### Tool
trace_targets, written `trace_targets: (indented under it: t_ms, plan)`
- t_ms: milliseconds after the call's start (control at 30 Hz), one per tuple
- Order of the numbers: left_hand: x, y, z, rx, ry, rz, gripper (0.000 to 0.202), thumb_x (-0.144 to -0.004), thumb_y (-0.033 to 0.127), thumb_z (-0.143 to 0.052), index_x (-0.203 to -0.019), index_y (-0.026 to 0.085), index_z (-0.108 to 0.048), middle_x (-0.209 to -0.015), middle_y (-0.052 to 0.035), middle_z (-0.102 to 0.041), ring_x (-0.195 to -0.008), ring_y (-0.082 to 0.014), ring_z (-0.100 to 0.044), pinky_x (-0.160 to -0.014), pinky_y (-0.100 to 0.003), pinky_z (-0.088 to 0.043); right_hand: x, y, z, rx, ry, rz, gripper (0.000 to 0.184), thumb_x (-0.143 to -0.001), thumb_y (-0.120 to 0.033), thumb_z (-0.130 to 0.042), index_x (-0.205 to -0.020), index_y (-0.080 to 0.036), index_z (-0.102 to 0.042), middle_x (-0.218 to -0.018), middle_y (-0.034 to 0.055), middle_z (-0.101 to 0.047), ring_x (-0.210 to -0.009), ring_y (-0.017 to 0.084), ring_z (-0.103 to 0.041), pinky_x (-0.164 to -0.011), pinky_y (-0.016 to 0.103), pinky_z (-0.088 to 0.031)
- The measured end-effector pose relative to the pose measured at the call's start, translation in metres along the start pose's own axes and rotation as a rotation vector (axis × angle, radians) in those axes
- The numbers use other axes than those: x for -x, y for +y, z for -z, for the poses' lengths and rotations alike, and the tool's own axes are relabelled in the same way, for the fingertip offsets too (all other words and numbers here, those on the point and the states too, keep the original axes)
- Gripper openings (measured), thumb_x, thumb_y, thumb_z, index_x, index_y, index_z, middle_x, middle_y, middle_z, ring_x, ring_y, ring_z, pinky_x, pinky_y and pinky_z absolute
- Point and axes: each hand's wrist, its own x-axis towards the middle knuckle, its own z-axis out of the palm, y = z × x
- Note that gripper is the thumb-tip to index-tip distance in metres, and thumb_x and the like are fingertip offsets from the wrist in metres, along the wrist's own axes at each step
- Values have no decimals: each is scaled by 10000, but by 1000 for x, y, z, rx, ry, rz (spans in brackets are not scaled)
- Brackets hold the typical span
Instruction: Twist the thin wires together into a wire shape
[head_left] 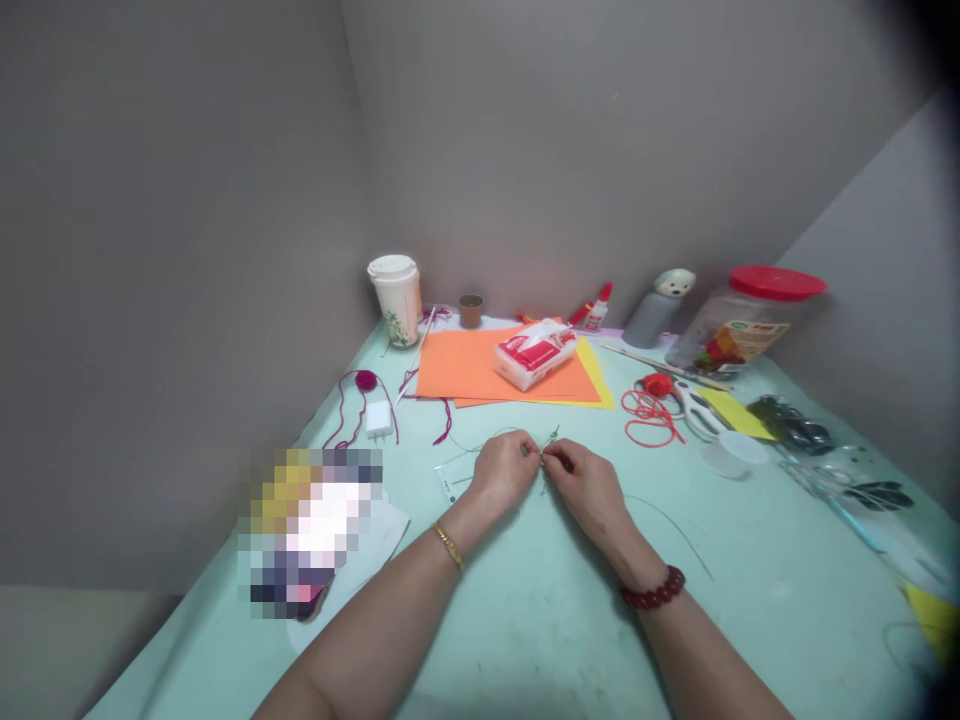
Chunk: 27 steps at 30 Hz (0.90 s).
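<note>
My left hand (504, 472) and my right hand (591, 490) meet over the middle of the table, thumbs and forefingers pinched close together. Between the fingertips is a thin greenish cord (553, 437) with a small knotted-looking bit sticking up. One strand (667, 518) of it curves out to the right past my right wrist, and another loops behind my left hand. Whether it is string or wire is too fine to tell. Under my left hand lies a small clear packet (451, 478), partly hidden.
Orange sheets (457, 365) carry a tissue pack (535, 352) at the back. A lidded cup (396, 300), purple yarn (366, 381) and a white charger (379, 420) stand left. Right are red cord (649, 420), scissors (697, 412), a plastic cup (735, 455) and a red-lidded jar (739, 335).
</note>
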Motion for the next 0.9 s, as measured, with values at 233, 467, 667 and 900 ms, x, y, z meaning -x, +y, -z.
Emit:
trace_targets:
  t_ms: [233, 467, 667, 900]
  plan:
    - [6, 1, 0, -80, 36, -84, 239, -813, 212, -436, -911, 234, -653, -818, -21, -684, -781, -175, -592, -672, -263, -396, -2, -1, 3, 1, 1, -32, 288, -776, -358, -400, -743, -193, -634, -721, 22, -624, -669, 169, -532, -636, 275, -342]
    - [6, 2, 3, -192, 11, -206, 208, -861, 250, -465, -969, 244, -643, -895, -22, -689, -868, -182, -605, -729, -265, -416, -2, -2, 5, -6, -10, -36, 279, -780, -347, -404, -738, -193, -632, -700, 27, -617, -656, 174, -524, -618, 269, -342]
    - [4, 0, 2, -229, 8, -243, 248, -889, 226, -403, -986, 234, -631, -890, -30, -686, -837, -183, -608, -718, -270, -417, -3, -2, 7, 18, -55, -31, 256, -798, -342, -399, -728, -198, -600, -686, 10, -601, -643, 159, -507, -600, 257, -325]
    - [2, -2, -1, -223, 29, -223, 247, -907, 251, -363, -975, 216, -597, -851, -38, -677, -810, -194, -615, -690, -279, -408, -3, 2, 5, 7, -32, 8, 232, -803, -324, -397, -716, -195, -569, -650, -2, -571, -606, 144, -479, -583, 249, -316]
